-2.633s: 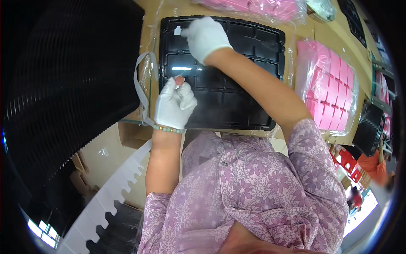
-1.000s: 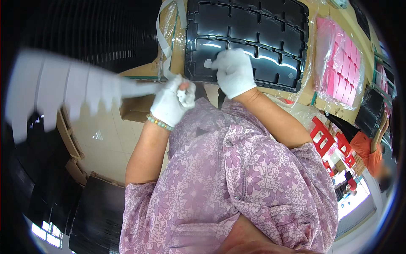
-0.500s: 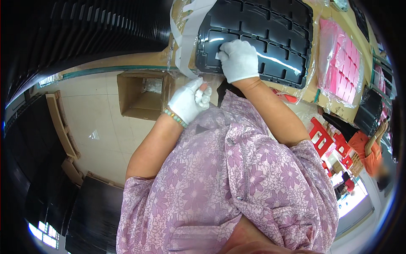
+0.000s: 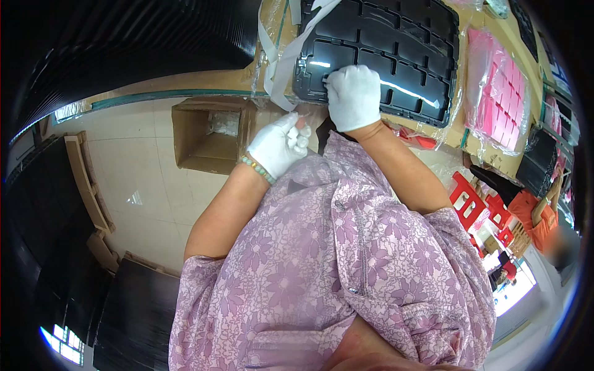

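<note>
Black plastic compartment tray [image 4: 402,62] lying on the table [image 4: 504,37] ahead of me, my right hand [image 4: 354,99] bunched over its near-left pocket, left hand [image 4: 276,145] curled just off its edge (can't tell if either's pinching anything), and the open cardboard box [image 4: 204,148] below has crumpled clear plastic [image 4: 224,122] inside.

No readable text or labels.

The compartment tray [image 4: 408,69], upper right of centre, is glossy black plastic. The gloves [image 4: 354,99] are matt white cloth. The open box [image 4: 198,139], left of centre, is matt brown cardboard. Shiny clear film wraps the pink stack [image 4: 504,102], upper right.
</note>
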Available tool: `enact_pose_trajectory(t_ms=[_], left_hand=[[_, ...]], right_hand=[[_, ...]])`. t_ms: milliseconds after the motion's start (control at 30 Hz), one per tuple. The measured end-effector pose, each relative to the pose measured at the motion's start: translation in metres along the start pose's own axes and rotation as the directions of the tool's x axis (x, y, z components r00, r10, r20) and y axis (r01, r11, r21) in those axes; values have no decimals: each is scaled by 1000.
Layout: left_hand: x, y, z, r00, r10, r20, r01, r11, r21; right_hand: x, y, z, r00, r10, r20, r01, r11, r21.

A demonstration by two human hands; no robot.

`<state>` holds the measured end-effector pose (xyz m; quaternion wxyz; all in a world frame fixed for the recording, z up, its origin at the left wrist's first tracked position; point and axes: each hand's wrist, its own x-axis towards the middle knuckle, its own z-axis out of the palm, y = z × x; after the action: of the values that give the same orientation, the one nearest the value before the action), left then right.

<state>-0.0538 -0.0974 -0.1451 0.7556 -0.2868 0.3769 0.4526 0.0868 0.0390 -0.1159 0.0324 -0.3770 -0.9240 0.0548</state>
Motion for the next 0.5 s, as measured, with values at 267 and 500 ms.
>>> enact_pose_trajectory(t_ms=[267, 500], left_hand=[[-10, 14, -11, 982, 100, 163, -105, 994, 24], [-30, 79, -191, 919, 378, -111, -375, 926, 47]], right_hand=[[-22, -38, 7, 889, -449, -92, 441, 783, 439], [-17, -44, -3, 926, -360, -112, 345, 692, 634]])
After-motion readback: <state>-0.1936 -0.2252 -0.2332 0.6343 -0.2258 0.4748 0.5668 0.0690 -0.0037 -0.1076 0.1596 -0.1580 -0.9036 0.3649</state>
